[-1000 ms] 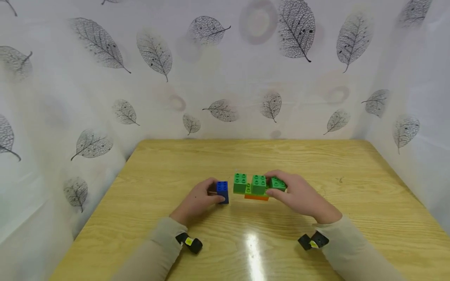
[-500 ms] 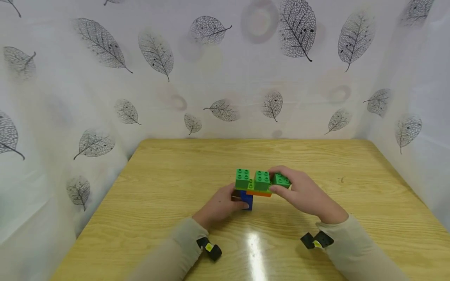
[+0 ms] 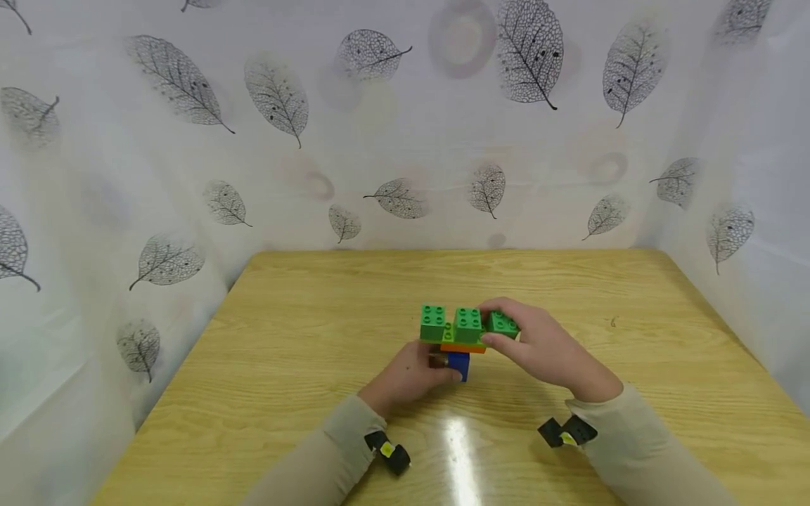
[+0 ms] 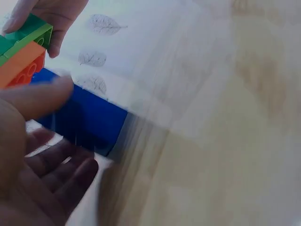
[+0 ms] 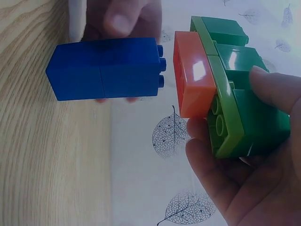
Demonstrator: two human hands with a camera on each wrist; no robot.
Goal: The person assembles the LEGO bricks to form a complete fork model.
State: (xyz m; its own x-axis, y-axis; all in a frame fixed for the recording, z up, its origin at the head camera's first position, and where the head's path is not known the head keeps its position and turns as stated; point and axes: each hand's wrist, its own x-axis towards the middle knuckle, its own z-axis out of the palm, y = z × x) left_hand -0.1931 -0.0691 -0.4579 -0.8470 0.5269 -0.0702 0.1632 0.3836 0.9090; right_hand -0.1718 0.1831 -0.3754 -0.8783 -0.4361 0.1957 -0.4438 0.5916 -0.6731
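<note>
My left hand (image 3: pixel 408 374) pinches a stack of two blue toy building bricks (image 5: pixel 106 70) between thumb and fingers, above the table. Across from it, my right hand (image 3: pixel 538 351) grips a built piece by its right end. Three green bricks (image 3: pixel 468 325) stand in a row on its lime-green plates (image 5: pixel 228 106), and an orange brick (image 5: pixel 195 75) is fixed underneath. The blue stack sits below the orange brick in the head view. The right wrist view shows its studs facing the orange brick's underside, with a small gap between.
The wooden table (image 3: pixel 304 302) lies under both hands. A white sheet with leaf prints (image 3: pixel 411 140) hangs behind it and along both sides. Each wrist carries a small black camera (image 3: pixel 387 451).
My left hand has carried the blue bricks rightward, to beneath the built piece. The right hand has shifted only slightly, still holding that piece.
</note>
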